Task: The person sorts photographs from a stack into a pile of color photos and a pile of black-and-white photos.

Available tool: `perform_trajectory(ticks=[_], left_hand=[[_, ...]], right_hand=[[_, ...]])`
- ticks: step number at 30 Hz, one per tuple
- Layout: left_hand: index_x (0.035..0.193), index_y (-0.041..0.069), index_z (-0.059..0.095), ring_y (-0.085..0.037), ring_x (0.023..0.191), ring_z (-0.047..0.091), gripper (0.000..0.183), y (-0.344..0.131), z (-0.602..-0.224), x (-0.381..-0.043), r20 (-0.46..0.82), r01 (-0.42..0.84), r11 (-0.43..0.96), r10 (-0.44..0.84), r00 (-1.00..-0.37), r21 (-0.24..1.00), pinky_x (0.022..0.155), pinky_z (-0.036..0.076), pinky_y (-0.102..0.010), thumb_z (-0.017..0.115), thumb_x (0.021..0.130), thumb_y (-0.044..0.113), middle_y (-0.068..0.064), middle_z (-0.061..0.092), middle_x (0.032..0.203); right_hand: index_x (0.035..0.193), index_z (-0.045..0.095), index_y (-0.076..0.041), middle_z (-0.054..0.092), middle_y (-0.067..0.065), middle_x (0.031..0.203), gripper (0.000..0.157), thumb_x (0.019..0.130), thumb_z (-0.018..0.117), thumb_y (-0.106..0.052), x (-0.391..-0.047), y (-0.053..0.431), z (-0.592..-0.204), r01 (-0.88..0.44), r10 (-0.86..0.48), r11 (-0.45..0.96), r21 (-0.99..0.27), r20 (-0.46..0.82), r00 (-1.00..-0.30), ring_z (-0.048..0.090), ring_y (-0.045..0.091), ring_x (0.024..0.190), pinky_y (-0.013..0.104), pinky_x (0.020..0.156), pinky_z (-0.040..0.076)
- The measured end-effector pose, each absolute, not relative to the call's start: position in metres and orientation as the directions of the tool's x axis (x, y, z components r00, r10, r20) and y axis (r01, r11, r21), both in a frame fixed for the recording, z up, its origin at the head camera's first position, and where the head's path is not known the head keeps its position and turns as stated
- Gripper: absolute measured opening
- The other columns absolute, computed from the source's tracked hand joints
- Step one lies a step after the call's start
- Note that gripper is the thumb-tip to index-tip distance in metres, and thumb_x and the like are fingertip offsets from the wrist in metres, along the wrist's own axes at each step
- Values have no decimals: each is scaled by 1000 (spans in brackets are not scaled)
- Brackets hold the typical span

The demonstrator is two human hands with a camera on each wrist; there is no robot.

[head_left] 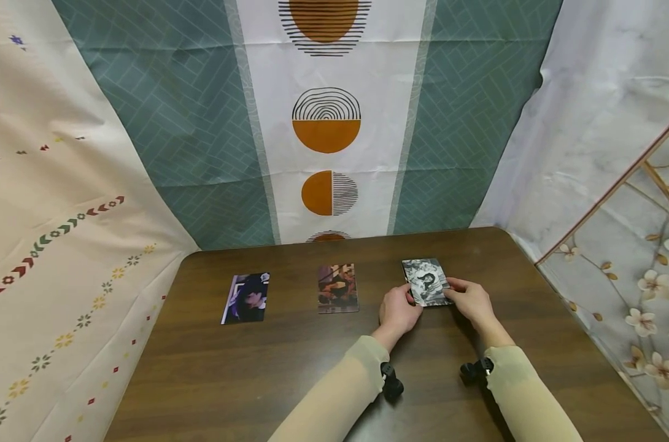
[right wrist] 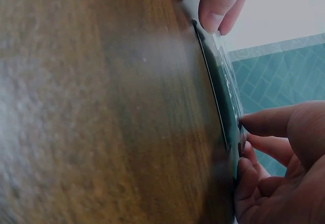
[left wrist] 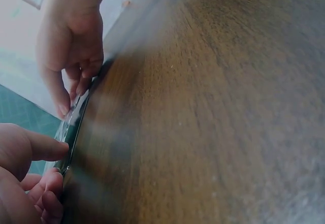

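Observation:
A black-and-white photo card [head_left: 426, 282] with a dark-haired figure is at the right of the table, between both hands. My left hand [head_left: 398, 312] pinches its near left corner; my right hand [head_left: 471, 301] pinches its right edge. Seen edge-on in the left wrist view, the photo card [left wrist: 76, 117] is thin and shiny, with the left hand [left wrist: 25, 163] below and the right hand [left wrist: 76, 46] above. In the right wrist view, the right hand [right wrist: 289, 158] pinches an end of the glossy card edge [right wrist: 228, 87]. Whether it is one card or several stacked is unclear.
A photo card with a purple tint [head_left: 247, 299] lies at the left of the brown wooden table [head_left: 290, 368]. Another card in reddish-brown tones [head_left: 337, 288] lies near the middle. Behind the table hangs a patterned curtain [head_left: 326, 73], with further cloths at both sides.

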State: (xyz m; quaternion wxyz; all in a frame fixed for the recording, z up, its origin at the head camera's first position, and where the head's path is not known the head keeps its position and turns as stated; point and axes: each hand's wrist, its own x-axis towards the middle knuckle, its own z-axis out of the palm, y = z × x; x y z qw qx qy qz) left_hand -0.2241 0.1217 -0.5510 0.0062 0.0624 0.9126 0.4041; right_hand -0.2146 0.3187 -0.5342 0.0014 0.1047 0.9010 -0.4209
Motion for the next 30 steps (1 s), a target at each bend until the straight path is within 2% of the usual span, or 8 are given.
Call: perform_trajectory(ticks=[8, 14, 16, 23, 30], left_hand=[[92, 20, 72, -10, 71, 53, 21, 123, -551, -226, 30, 84, 680, 91, -995, 728, 60, 43, -31, 89, 79, 20, 14, 52, 74], [92, 19, 72, -10, 69, 52, 19, 122, -548, -226, 6, 66, 700, 88, -996, 711, 58, 42, -31, 88, 81, 21, 12, 51, 73], [87, 19, 71, -10, 68, 51, 18, 122, -547, -225, 8, 71, 709, 91, -996, 702, 57, 41, -31, 87, 81, 21, 11, 51, 73], [72, 19, 59, -13, 65, 49, 26, 123, -547, -225, 35, 85, 722, 84, -996, 687, 55, 38, -32, 84, 79, 17, 7, 49, 69], [73, 18, 61, -13, 66, 48, 23, 126, -548, -229, 1, 60, 729, 82, -997, 682, 55, 38, -33, 82, 80, 16, 7, 49, 69]], right_hand=[[144, 66, 0, 69, 25, 132, 48, 101, 70, -23, -217, 317, -541, 176, 194, 651, -738, -62, -979, 57, 46, 131, 59, 110, 39], [144, 65, 0, 69, 26, 132, 50, 101, 69, -25, -218, 318, -539, 168, 179, 680, -714, -60, -982, 56, 49, 130, 62, 108, 40], [144, 65, 0, 69, 26, 132, 49, 101, 68, -25, -219, 318, -540, 163, 175, 691, -704, -56, -983, 56, 49, 130, 62, 108, 40], [144, 66, -1, 69, 25, 131, 49, 101, 68, -24, -219, 317, -542, 140, 160, 718, -681, -35, -987, 59, 49, 125, 62, 104, 44], [144, 66, -1, 70, 24, 127, 49, 101, 69, -25, -220, 318, -543, 134, 154, 729, -671, -31, -988, 61, 47, 122, 61, 102, 45]])
